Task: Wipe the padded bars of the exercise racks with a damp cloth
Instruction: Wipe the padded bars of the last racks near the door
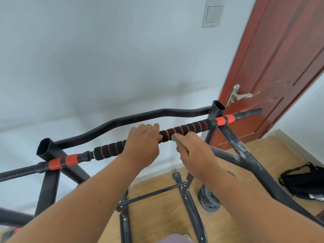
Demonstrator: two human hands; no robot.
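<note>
The left hand [142, 146] was curled over the padded bar [184, 129] near its middle, fingers wrapped across the top of the black foam with its orange rings. The right hand [194, 151] sat just beside it on the bar's right stretch, fingers bunched around a small grey cloth [177, 143], of which only a crumpled edge showed under the fingertips, pressed against the foam. The bar ran across the top of the black exercise rack [50, 151], between two open-topped uprights, with bare ribbed grips sticking out past each end.

By the look of it, wiping was in hand on the right half, with the left hand steadying the bar.

What might have gone wrong from there: the cloth was wadded so small that it likely touched only the near face of the foam, so the far side and underside could be missed unless it was wrapped round. The foam under the left hand would go unwiped unless that hand moved. The grooves between the foam segments could hold grime a flat pass would skip. A hard shove along the bar might also rock the rack, whose feet stood on the wooden floor [157, 218] near a red door [273, 67].
</note>
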